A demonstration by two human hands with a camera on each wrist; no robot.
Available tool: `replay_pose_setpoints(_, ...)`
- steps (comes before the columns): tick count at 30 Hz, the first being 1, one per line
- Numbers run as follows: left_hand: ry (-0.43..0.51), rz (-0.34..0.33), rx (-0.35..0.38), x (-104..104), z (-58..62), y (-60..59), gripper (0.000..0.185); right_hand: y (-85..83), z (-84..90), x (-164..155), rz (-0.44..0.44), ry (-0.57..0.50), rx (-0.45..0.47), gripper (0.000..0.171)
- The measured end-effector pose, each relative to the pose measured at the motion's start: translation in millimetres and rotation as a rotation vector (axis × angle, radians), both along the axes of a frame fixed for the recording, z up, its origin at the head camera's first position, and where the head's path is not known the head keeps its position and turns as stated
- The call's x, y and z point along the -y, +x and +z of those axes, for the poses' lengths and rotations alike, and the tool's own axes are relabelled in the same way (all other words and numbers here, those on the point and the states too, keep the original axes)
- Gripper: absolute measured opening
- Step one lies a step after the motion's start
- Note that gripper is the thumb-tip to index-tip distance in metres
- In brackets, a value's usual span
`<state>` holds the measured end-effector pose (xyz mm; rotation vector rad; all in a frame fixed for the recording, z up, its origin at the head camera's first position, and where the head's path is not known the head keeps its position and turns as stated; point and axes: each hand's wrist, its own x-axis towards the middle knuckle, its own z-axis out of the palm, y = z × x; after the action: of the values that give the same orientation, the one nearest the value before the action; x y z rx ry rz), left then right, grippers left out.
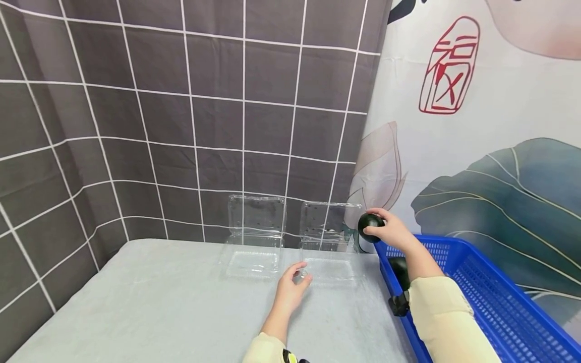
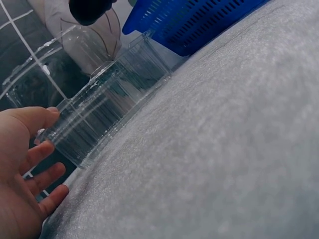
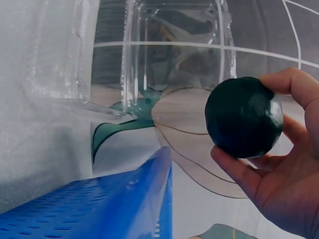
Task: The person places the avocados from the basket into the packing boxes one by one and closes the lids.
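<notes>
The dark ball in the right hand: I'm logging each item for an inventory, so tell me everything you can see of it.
The dark ball is round, blackish green, with a matte, slightly uneven surface; its material cannot be told. The right hand grips it with curled fingers beneath and the thumb on its far side. It is held in the air above the far corner of the blue basket, beside the raised lid of the right-hand clear clamshell box, touching nothing but the hand.
</notes>
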<state>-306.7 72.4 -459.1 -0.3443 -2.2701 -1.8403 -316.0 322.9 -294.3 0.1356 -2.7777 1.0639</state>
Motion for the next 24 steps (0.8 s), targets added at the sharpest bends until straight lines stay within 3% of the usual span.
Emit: replay_pose_setpoints(24,-0.001,-0.011,0.012,1,0.5,0.4,0.034,-3.4,-14.3,18,0.097,0.086,0.019,0.050)
